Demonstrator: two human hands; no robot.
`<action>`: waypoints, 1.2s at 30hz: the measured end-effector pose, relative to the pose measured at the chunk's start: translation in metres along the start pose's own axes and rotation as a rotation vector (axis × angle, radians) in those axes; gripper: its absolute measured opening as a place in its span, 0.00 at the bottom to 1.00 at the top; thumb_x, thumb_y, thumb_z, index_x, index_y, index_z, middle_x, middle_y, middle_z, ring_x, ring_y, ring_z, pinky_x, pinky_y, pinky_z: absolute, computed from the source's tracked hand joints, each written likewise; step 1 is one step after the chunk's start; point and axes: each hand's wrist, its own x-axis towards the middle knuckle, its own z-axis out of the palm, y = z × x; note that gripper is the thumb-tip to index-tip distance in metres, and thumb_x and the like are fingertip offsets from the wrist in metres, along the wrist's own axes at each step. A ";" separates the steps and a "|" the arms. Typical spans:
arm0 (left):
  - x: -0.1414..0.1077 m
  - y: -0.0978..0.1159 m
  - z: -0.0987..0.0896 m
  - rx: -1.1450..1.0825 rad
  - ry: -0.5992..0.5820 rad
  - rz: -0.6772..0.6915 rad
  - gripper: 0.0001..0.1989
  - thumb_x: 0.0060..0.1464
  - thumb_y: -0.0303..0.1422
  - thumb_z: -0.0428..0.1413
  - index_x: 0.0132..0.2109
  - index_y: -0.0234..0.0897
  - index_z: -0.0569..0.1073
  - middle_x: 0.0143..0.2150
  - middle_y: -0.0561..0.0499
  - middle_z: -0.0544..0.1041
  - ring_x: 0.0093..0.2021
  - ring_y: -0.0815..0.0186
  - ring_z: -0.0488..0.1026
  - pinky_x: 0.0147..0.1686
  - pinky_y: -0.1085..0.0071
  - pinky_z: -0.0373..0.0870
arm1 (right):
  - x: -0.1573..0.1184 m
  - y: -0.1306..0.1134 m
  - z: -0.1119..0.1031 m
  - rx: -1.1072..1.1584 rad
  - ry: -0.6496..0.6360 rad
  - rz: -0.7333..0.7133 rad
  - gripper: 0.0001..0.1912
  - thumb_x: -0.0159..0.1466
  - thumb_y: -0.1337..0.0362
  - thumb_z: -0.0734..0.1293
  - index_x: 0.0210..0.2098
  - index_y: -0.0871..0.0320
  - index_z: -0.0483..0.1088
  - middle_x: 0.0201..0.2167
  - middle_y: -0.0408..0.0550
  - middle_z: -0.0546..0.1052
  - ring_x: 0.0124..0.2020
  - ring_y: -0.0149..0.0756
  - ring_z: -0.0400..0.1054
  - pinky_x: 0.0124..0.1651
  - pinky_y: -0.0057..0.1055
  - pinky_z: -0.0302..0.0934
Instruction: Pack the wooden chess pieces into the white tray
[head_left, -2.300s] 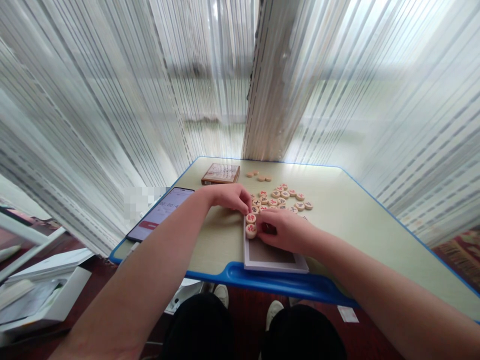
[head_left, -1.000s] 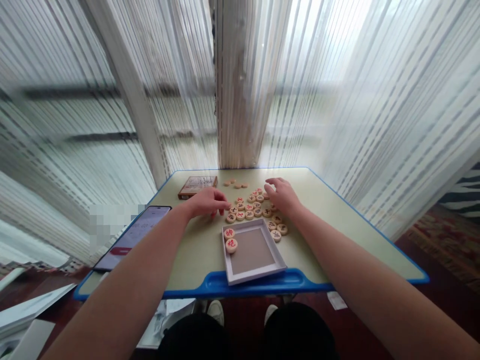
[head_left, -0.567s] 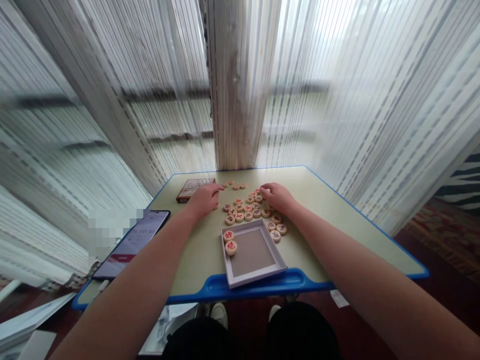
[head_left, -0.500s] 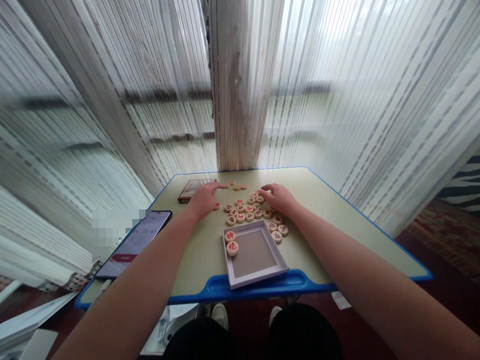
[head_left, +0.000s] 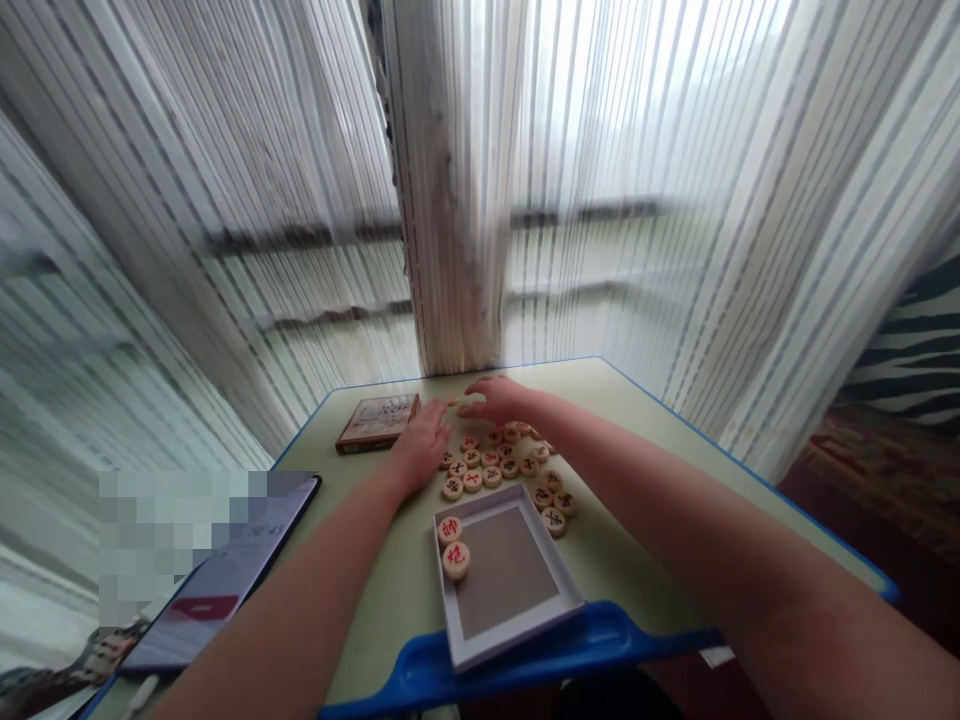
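Observation:
Round wooden xiangqi pieces (head_left: 491, 458) with red and dark characters lie in a loose cluster mid-table. My left hand (head_left: 424, 440) rests flat along the cluster's left side, fingers stretched out beside the flat printed box (head_left: 379, 420). At the far side my right hand (head_left: 501, 400) reaches over with thumb and fingers apart, near a piece (head_left: 452, 403) partly hidden at its fingertips. In front of the cluster is a shallow white tray (head_left: 510, 638). Two red-marked pieces, one (head_left: 450, 529) behind the other (head_left: 456, 560), sit at its left wall.
A large phone (head_left: 225, 570) with a lit screen lies at the table's left edge. The table (head_left: 637, 480) has a blue rim with a moulded blue ledge (head_left: 600, 630) under the tray's front. Striped curtains (head_left: 465, 250) hang just behind the table.
My right hand has moved left and away from me, from the cluster's right to the far pieces. My left hand has shifted nearer to the cluster. The camera view has tilted and moved closer.

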 end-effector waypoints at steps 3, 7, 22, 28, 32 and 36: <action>-0.002 0.003 0.000 -0.027 -0.173 0.036 0.25 0.55 0.33 0.44 0.59 0.27 0.63 0.61 0.39 0.64 0.61 0.58 0.59 0.61 0.58 0.54 | 0.012 -0.011 0.012 -0.028 -0.052 -0.124 0.18 0.57 0.63 0.64 0.47 0.56 0.73 0.48 0.52 0.74 0.50 0.42 0.66 0.51 0.31 0.56; -0.006 0.007 -0.005 -0.071 -0.148 -0.017 0.26 0.51 0.27 0.44 0.59 0.29 0.62 0.59 0.41 0.66 0.60 0.60 0.61 0.61 0.61 0.54 | 0.015 -0.015 0.016 -0.007 -0.108 -0.211 0.14 0.57 0.68 0.64 0.40 0.59 0.76 0.40 0.52 0.78 0.40 0.40 0.70 0.42 0.29 0.59; -0.007 0.008 -0.022 -0.130 -0.030 -0.044 0.21 0.50 0.39 0.56 0.49 0.33 0.70 0.45 0.42 0.76 0.40 0.61 0.74 0.43 0.64 0.71 | 0.010 -0.011 0.016 0.943 -0.381 -0.056 0.13 0.58 0.73 0.62 0.41 0.62 0.73 0.33 0.46 0.78 0.31 0.26 0.69 0.38 0.23 0.64; -0.005 0.007 -0.022 -0.083 -0.055 -0.019 0.13 0.52 0.38 0.55 0.41 0.33 0.76 0.44 0.43 0.76 0.40 0.62 0.74 0.43 0.66 0.71 | 0.012 -0.006 0.006 0.559 -0.288 -0.033 0.15 0.61 0.60 0.61 0.42 0.59 0.74 0.33 0.45 0.78 0.20 0.24 0.60 0.21 0.22 0.53; -0.005 0.007 -0.023 -0.002 -0.054 0.018 0.10 0.52 0.34 0.53 0.35 0.36 0.78 0.45 0.45 0.76 0.46 0.61 0.73 0.49 0.65 0.68 | 0.012 -0.006 0.010 0.411 -0.231 -0.043 0.17 0.62 0.57 0.59 0.42 0.57 0.75 0.30 0.43 0.78 0.20 0.26 0.60 0.22 0.24 0.53; -0.006 0.007 -0.024 0.002 -0.062 0.005 0.10 0.52 0.34 0.53 0.36 0.37 0.79 0.45 0.46 0.77 0.45 0.62 0.73 0.49 0.65 0.68 | 0.016 -0.006 0.016 0.212 -0.139 -0.154 0.14 0.59 0.59 0.63 0.40 0.56 0.76 0.31 0.44 0.78 0.30 0.31 0.68 0.33 0.24 0.57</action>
